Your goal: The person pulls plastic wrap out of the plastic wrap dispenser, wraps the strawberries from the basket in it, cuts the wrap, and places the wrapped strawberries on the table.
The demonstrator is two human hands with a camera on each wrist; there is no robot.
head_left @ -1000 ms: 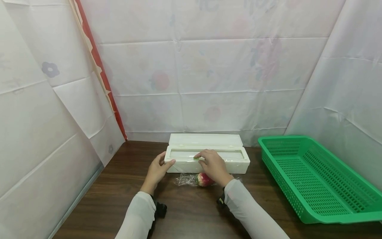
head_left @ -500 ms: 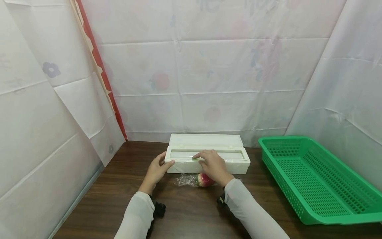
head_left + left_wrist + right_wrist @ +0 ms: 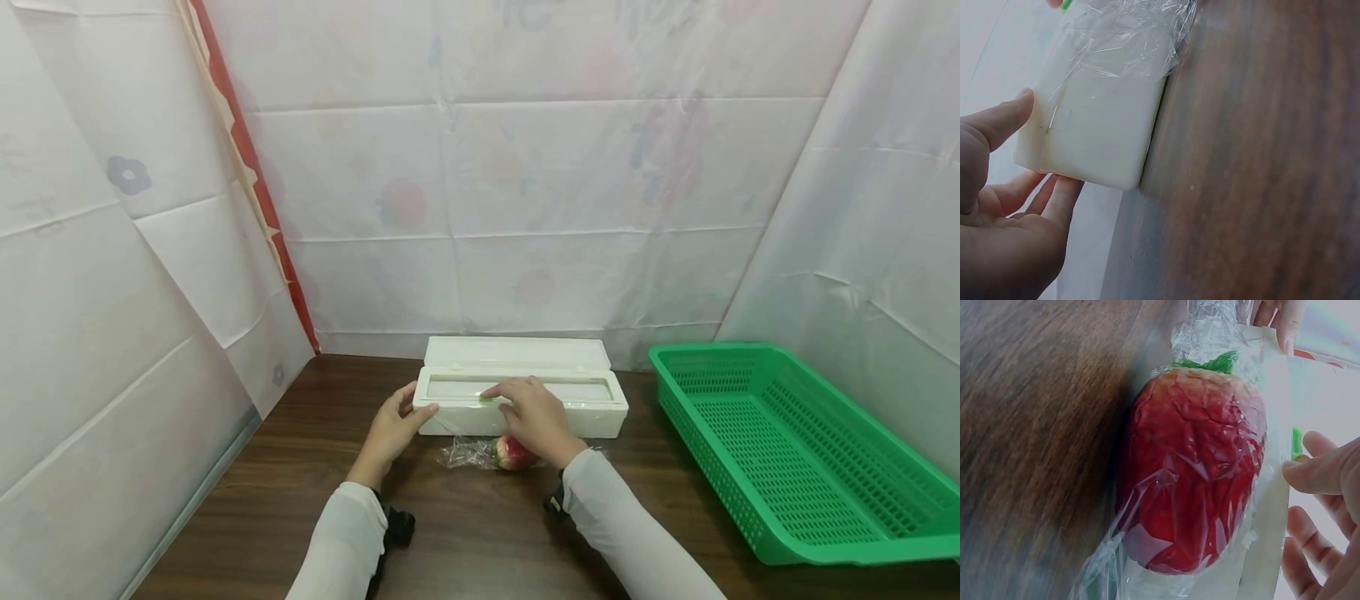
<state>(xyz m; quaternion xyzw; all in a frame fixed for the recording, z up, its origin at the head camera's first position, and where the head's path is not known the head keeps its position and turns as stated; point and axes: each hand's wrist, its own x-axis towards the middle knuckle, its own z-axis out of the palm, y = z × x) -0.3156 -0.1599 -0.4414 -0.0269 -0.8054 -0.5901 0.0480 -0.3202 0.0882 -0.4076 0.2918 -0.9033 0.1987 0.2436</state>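
Note:
A long white cling film dispenser (image 3: 457, 419) stands at the back of the table with its lid (image 3: 517, 351) tipped back. My left hand (image 3: 392, 435) grips its left end, thumb on the front edge and fingers behind, as the left wrist view shows. On the front rim, my right hand (image 3: 538, 419) pinches a small green slide cutter (image 3: 1297, 444) between thumb and index finger. A red toy strawberry (image 3: 1191, 469) with green leaves lies against the dispenser's front, wrapped in clear film (image 3: 1129, 44). In the head view my right hand partly hides it.
An openwork green plastic basket (image 3: 780, 546) stands on the right side of the dark wooden table (image 3: 465, 542). White printed sheets (image 3: 480, 175) hang behind and on both sides of the table. Each wrist carries a black camera mount (image 3: 401, 528).
My right hand and the green slide cutter have shifted slightly left along the dispenser's rim. The left hand stays on the dispenser's end, and the strawberry lies where it was.

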